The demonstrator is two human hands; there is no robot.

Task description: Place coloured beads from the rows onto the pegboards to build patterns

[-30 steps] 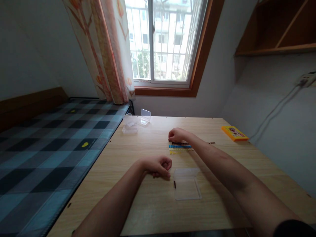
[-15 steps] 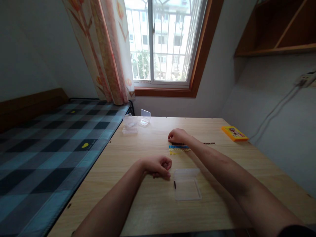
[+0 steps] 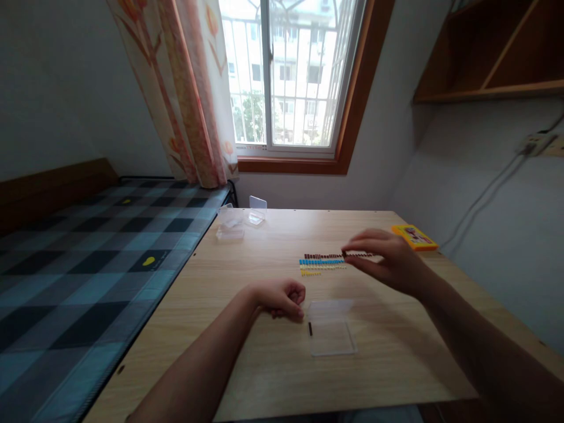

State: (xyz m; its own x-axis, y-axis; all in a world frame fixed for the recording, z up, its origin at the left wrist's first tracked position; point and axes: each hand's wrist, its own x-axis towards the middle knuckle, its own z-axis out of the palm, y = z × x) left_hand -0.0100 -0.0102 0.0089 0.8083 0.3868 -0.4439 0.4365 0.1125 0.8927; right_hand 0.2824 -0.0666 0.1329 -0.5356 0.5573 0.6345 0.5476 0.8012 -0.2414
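One piece point(image 3: 344, 254) is pinched in the right hand point(image 3: 388, 258), now shifted rightward: pickup appears complete; left hand point(image 3: 282, 298) curled, grasp unclear.

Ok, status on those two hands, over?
Right hand pinching small dark piece near rows of pieces. Left hand loosely curled beside open clear box. Dark strip inside, neither hand covering it.

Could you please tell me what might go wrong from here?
The small dark piece could slip, as the right hand pinches it only at the fingertips. That hand is also close over the rows of small pieces, so a brush might knock some out of line. The left hand lies close beside the open clear box, so a nudge could shift it.
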